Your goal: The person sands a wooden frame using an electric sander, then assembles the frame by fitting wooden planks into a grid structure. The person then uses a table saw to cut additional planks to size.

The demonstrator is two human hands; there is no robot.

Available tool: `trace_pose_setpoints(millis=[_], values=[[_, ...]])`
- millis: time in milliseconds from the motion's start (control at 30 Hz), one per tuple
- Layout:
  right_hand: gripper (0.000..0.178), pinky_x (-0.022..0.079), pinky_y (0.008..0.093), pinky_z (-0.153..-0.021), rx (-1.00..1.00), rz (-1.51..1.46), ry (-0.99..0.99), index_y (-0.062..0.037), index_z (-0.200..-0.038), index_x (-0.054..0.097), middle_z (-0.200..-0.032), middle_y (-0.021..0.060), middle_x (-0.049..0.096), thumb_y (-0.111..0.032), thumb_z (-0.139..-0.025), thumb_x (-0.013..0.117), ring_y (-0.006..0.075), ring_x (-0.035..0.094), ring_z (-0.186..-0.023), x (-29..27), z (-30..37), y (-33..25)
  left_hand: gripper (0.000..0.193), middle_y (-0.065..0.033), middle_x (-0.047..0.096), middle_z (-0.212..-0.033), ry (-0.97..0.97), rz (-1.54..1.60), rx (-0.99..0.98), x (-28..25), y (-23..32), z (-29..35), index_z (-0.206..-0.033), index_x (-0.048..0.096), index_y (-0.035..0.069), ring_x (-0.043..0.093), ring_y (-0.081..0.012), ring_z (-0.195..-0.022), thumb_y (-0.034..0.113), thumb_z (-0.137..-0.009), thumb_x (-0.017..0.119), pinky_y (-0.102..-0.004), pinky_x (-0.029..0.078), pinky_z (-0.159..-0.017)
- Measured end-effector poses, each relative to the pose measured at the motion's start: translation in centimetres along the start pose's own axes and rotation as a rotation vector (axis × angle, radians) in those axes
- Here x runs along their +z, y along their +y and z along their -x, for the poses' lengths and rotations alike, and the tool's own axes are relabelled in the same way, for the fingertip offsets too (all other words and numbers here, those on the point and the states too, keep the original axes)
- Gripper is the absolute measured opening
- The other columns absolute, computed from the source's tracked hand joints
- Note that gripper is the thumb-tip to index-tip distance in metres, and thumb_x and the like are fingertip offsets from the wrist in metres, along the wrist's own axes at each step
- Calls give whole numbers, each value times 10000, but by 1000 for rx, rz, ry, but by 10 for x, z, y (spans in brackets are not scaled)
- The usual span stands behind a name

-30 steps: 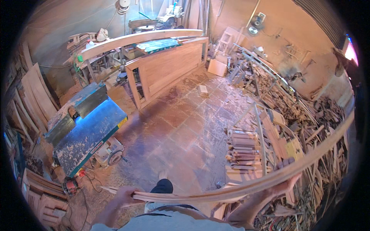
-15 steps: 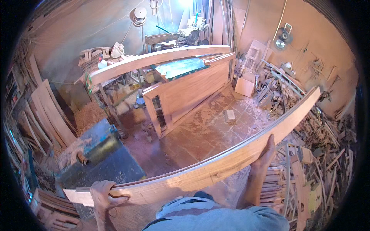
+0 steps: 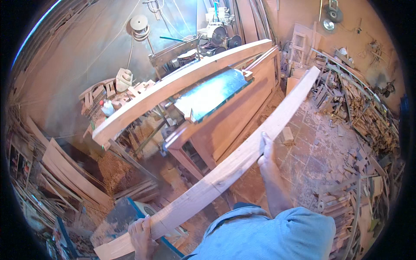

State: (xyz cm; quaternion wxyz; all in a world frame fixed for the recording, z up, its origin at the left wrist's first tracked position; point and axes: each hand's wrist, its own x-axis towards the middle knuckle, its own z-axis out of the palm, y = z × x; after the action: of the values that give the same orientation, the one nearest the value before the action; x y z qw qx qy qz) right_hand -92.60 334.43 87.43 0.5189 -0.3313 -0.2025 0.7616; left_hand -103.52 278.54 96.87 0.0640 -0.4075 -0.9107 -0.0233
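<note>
A long curved wooden board runs diagonally in front of me, its broad pale face toward me. My left hand wraps over it near its lower left end. Farther along, my right hand grips its right edge, thumb lying on the face. The board's far end rises close to the right end of a framed wooden panel standing on edge. Behind that panel, a second curved beam lies across the work table, beside a shiny blue-edged metal top.
A blue machine dusted with shavings stands at lower left, partly under the board. Curved planks lean at the left. Scrap wood piles line the right side. A small wood block sits on the dusty floor.
The board has swung from lying across my front to a steeper diagonal, its far end moving left toward the panel. Its broad face is turned up more. Both hands keep hold; my view has moved closer to the table.
</note>
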Motion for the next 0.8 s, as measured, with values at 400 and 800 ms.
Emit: trace_pose_setpoints(millis=[400,800], values=[[223,456,304,-620,112,504,-248,-30,-992,525,-866,38,594,-135,-919,708,116,576,-758,242,-235,167,1077,-179,598,-1247,-204,177,-56,94,-140,-320,-1542,420,56,558,-396,-1197,146,-583,902,-486,433,-1063],[404,568,328,-776,196,834,-489,-6,-1252,483,-1052,97,625,-294,-1023,649,185,624,-923,329,-434,239,985,-224,437,-1563,200,309,-102,151,-148,-586,-1560,419,58,406,-402,-1456,153,-703,895,-484,327,-1223]])
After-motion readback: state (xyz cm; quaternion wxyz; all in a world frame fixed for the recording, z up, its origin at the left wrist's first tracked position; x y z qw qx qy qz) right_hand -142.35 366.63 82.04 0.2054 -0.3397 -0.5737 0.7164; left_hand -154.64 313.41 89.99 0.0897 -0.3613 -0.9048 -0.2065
